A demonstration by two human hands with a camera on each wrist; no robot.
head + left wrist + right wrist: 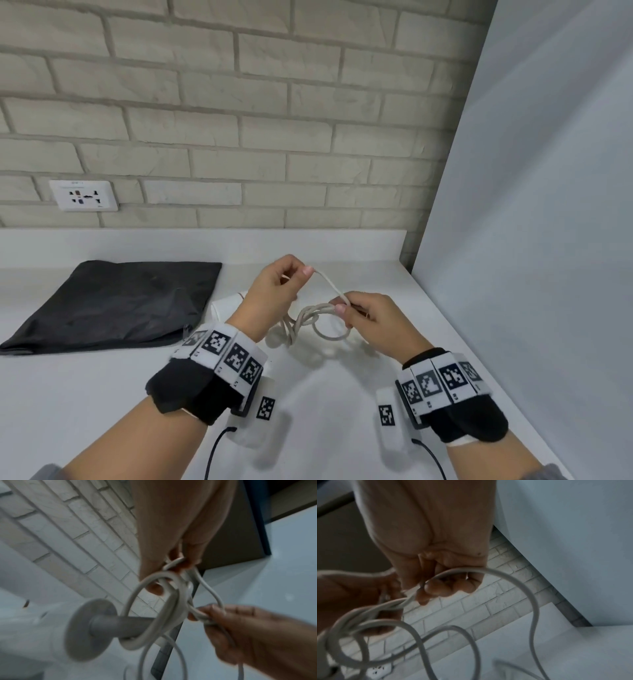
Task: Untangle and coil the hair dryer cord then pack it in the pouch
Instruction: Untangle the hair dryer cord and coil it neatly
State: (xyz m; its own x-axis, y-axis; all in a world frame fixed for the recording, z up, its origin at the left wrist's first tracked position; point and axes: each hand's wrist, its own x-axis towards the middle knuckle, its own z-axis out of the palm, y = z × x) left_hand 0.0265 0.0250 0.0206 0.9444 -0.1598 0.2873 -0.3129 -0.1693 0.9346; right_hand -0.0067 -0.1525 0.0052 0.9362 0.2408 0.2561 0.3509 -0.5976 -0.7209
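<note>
Hands work a knotted cord above a white counter (102,394), seen from the head camera. A black pouch (113,305) lies flat on the counter at the left, well apart from the hands, its contents not visible. The left hand (274,291) is raised, thumb and forefinger pinching one strand of the white cord (308,317). The right hand (373,322) sits lower and to the right, fingers curled and pinching the cord where several loops bunch together. The tangle hangs between the two hands. Part of the white hair dryer (227,305) lies on the counter behind the left wrist. A wall socket (84,195) is set in the brick wall (274,102) at the left.

Left wrist view: the left hand (180,534) reaches away from the camera, fingertips closed on a strand of the cord (145,601). The right hand (248,635) comes in from the lower right, gripping the bunched loops. The hair dryer (42,628) fills the lower left, blurred; a loop appears to circle its grey neck, though the blur leaves that uncertain.

Right wrist view: the right hand (436,540) curls its fingers around the cord (513,582), which arcs out to the right and drops down. The left hand (351,595) enters from the left, holding the knotted loops.
</note>
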